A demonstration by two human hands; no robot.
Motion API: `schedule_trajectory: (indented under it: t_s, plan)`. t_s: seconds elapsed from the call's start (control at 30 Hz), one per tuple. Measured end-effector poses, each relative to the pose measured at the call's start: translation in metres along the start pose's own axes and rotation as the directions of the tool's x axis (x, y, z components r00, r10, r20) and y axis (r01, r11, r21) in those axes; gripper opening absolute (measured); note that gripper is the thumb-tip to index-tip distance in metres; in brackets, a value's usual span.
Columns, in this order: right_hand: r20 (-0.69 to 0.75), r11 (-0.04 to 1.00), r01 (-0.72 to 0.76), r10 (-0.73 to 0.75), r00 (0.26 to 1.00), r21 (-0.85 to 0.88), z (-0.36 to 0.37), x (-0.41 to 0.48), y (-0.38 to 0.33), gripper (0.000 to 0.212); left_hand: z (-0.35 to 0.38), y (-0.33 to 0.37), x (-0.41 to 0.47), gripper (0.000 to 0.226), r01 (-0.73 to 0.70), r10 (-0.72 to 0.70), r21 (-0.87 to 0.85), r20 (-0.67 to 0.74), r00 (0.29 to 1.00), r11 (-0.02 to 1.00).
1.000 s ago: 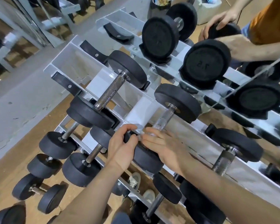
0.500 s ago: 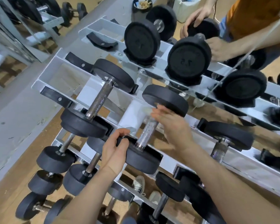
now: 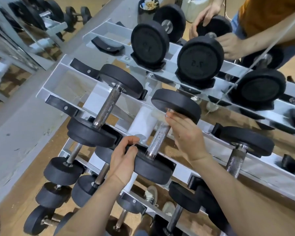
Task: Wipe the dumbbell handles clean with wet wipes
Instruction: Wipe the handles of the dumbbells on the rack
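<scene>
A black dumbbell lies on the middle tier of the white rack (image 3: pixel 182 169), its knurled steel handle (image 3: pixel 157 138) running from a near head (image 3: pixel 152 163) to a far head (image 3: pixel 176 103). My left hand (image 3: pixel 122 160) grips the rim of the near head. My right hand (image 3: pixel 186 133) is at the upper end of the handle, fingertips pinching a thin translucent wet wipe (image 3: pixel 160 114) against it by the far head. The lower part of the handle is bare.
A second dumbbell (image 3: pixel 107 106) rests to the left on the same tier and another (image 3: pixel 240 150) to the right. Larger dumbbells fill the top tier (image 3: pixel 200 57), where another person's hands (image 3: pixel 228 44) are working. Smaller dumbbells sit on the lowest tier.
My right hand slid with the wipe from the near end of the handle up to the far head. My left hand stayed on the near head. The camera moved closer.
</scene>
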State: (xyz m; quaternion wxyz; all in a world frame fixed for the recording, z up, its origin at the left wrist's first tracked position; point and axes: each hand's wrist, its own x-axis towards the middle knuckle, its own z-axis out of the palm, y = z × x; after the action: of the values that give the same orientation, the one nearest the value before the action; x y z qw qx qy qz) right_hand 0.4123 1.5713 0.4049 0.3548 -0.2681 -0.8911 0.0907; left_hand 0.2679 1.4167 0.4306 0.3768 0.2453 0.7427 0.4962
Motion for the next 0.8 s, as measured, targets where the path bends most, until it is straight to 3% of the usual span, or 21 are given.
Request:
schedule_trajectory:
  t_s: [0.13,0.2,0.3,0.4,0.5,0.57,0.63,0.67,0.7,0.73,0.8]
  plan:
    - [-0.054,0.992,-0.127,0.127,0.990,-0.007,-0.002,0.000,-0.020,0.021,0.000,-0.002,0.001,0.031,0.007,-0.007,-0.003,0.013,1.000,1.000]
    - [0.037,0.965,-0.257,0.256,0.966,0.056,-0.003,-0.015,-0.040,0.016,-0.001,-0.004,0.001,0.030,0.007,-0.007,-0.007,0.015,1.000,1.000]
    - [0.216,0.934,-0.339,0.310,0.926,0.115,-0.018,-0.017,-0.050,0.023,-0.001,-0.005,0.001,0.029,0.003,-0.002,-0.011,0.015,1.000,1.000]
    - [0.407,0.871,-0.487,0.424,0.809,0.061,-0.024,0.005,-0.042,0.047,0.000,-0.005,-0.001,0.029,-0.003,0.003,-0.002,0.020,1.000,1.000]
    - [0.463,0.683,-0.715,0.591,0.660,0.148,-0.029,0.017,-0.047,0.040,0.001,-0.004,-0.001,0.028,0.002,-0.002,0.013,0.017,1.000,1.000]
    - [0.470,0.469,-0.836,0.692,0.548,0.285,-0.035,0.012,-0.052,0.034,0.002,-0.006,-0.001,0.027,0.000,0.000,0.021,0.007,1.000,1.000]
    - [0.514,0.244,-0.872,0.727,0.454,0.424,-0.039,0.002,-0.053,0.033,0.002,-0.007,-0.001,0.028,-0.003,0.003,0.023,-0.001,1.000,1.000]
    - [0.512,0.180,-0.866,0.744,0.430,0.467,-0.040,-0.001,-0.053,0.031,0.003,-0.008,-0.001,0.028,-0.005,0.005,0.025,-0.003,1.000,1.000]
    - [0.458,0.187,-0.847,0.773,0.439,0.497,-0.037,0.000,-0.054,0.027,0.003,-0.008,-0.002,0.028,-0.006,0.006,0.026,-0.003,1.000,1.000]
    - [0.352,0.265,-0.826,0.809,0.472,0.498,-0.033,0.002,-0.054,0.023,0.003,-0.007,-0.002,0.028,-0.005,0.005,0.026,-0.006,1.000,1.000]
    - [0.083,0.549,-0.758,0.788,0.609,0.352,-0.020,0.011,-0.055,0.020,0.004,-0.005,-0.003,0.027,0.001,0.000,0.024,-0.010,1.000,1.000]
